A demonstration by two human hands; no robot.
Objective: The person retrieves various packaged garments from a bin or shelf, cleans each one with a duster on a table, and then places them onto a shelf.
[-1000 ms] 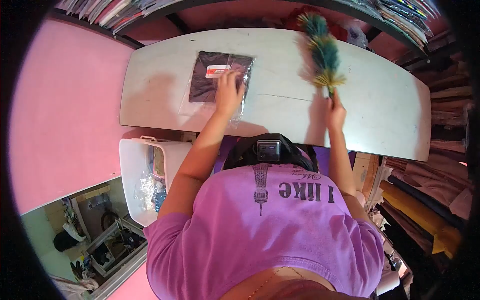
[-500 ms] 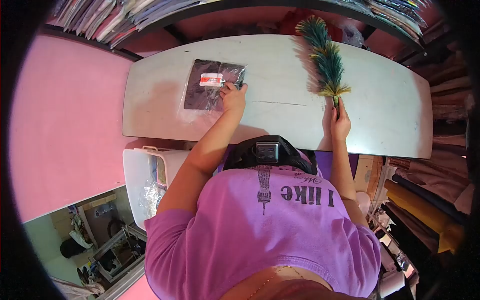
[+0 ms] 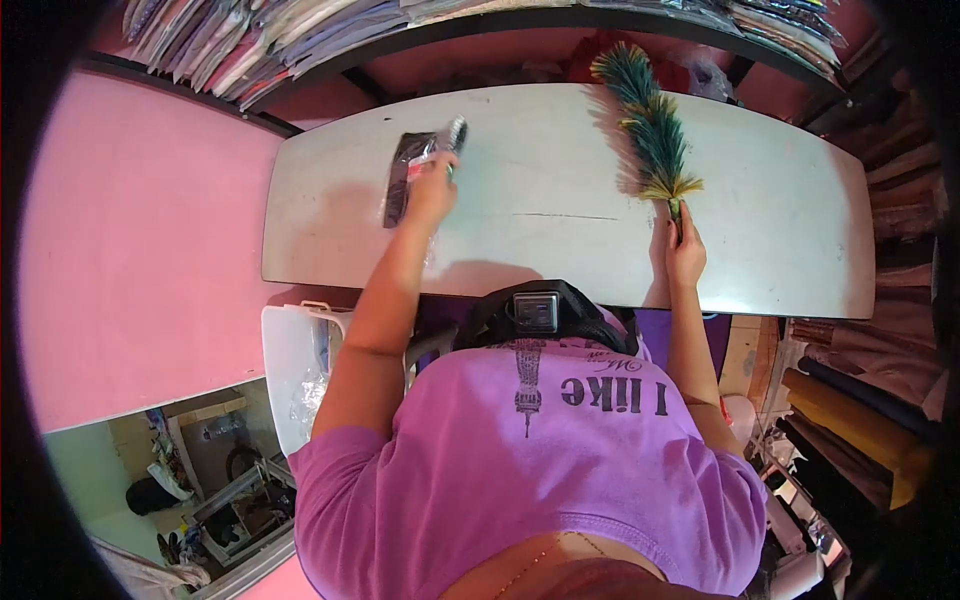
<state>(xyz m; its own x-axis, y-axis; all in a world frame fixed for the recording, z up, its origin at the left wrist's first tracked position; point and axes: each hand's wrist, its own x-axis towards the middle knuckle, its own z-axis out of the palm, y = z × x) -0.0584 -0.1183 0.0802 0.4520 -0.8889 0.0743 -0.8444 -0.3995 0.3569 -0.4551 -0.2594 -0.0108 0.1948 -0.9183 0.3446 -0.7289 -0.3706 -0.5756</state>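
Observation:
My left hand (image 3: pixel 434 192) is closed on a clear plastic packet (image 3: pixel 397 190) with dark folded cloth inside and a red and white label. The packet's right side is lifted and bunched, and it looks narrow and tilted over the white table. My fingers hide part of the label. On the right, my right hand (image 3: pixel 686 256) grips the short handle of a green feathery duster with yellow tips (image 3: pixel 657 135). The duster lies on the table, pointing away from me.
The white table (image 3: pixel 540 240) has a long dark scratch near its middle. Packed garments (image 3: pixel 330 45) fill a shelf above the far edge. A white bin (image 3: pixel 290 350) stands below the table at left. Rolled fabrics (image 3: pixel 850 400) are stacked at right, and a pink wall is at left.
My left hand has moved left and drawn in the packet, which lay flat and wide before and now looks narrower and raised. The right hand and duster have stayed in place. The view has shifted slightly.

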